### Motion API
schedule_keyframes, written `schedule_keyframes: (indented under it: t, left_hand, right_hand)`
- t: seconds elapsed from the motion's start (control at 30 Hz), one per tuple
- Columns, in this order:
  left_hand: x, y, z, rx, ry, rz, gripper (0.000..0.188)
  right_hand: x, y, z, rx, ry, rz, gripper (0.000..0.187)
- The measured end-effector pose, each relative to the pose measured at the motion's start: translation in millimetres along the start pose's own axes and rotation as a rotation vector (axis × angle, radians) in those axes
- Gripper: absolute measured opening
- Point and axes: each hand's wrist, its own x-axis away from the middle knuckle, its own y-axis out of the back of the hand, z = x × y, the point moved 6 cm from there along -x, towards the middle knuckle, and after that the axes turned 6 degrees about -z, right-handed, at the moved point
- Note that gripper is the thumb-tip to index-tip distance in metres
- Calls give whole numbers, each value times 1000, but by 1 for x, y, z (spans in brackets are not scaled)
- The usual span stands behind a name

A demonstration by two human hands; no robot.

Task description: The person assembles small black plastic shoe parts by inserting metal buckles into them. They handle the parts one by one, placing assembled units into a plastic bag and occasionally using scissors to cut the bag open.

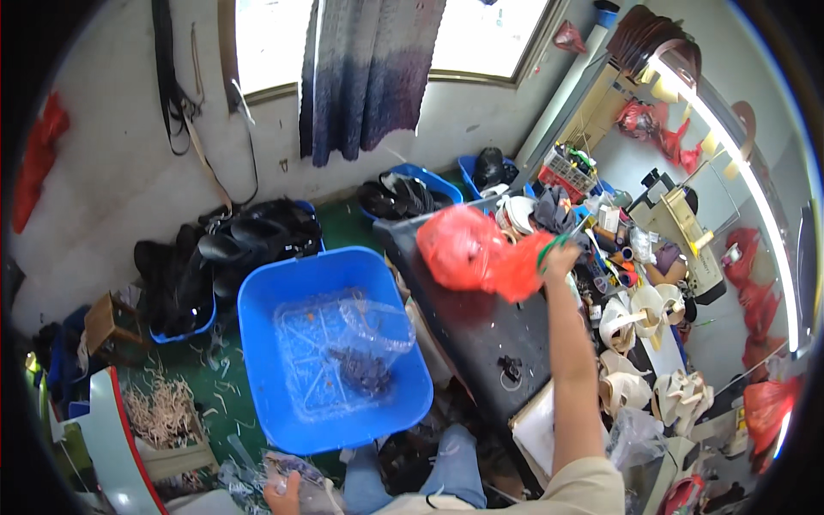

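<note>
My right hand [562, 257] is stretched out over the dark worktable [485, 330]. Its fingers are closed at the gathered end of a red plastic bag [468, 249], which is slightly blurred. A green loop [547, 250] shows beside the fingers; whether it is a tie or a tool's handle I cannot tell. Low in the view, my left hand [283, 495] is closed on a clear plastic bag [305, 476], partly cut off by the lower edge. Before my knees stands a large blue tub [257, 343] holding clear plastic and a clump of small dark pieces [363, 371].
Blue bins of black parts [257, 236] stand by the wall. On the right, tools and spools crowd the table near a sewing machine [687, 232] and cream-coloured pieces [625, 386]. A small dark cluster [510, 369] lies on the worktable. A wooden stool [112, 324] stands left.
</note>
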Motion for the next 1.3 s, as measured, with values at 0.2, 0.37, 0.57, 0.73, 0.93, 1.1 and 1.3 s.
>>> schedule_keyframes:
  t: [0.2, 0.37, 0.57, 0.73, 0.93, 1.1, 1.3]
  left_hand:
    - [-20, 35, 16, -96, 95, -49, 49]
    - [-50, 19, -7, -199, 20, 44, 48]
    - [-79, -24, -39, -278, 86, 175, 40]
    - [-104, -74, -135, -227, -302, 417, 39]
    - [-56, -162, -204, -227, -617, 833, 38]
    - [0, -200, -236, -233, -858, 1094, 37]
    - [119, -205, -226, -227, -1073, 1413, 35]
  right_hand:
    - [-49, -13, 139, -523, -267, 109, 22]
    - [-46, 42, 122, 176, 160, -123, 31]
    - [85, 155, 45, 686, 8, 112, 32]
    - [300, 261, 20, 572, -526, 377, 99]
    - [566, 407, 35, 679, -763, 423, 50]
    - [770, 465, 71, 830, -1297, 178, 49]
    - [776, 504, 149, 849, -959, -641, 55]
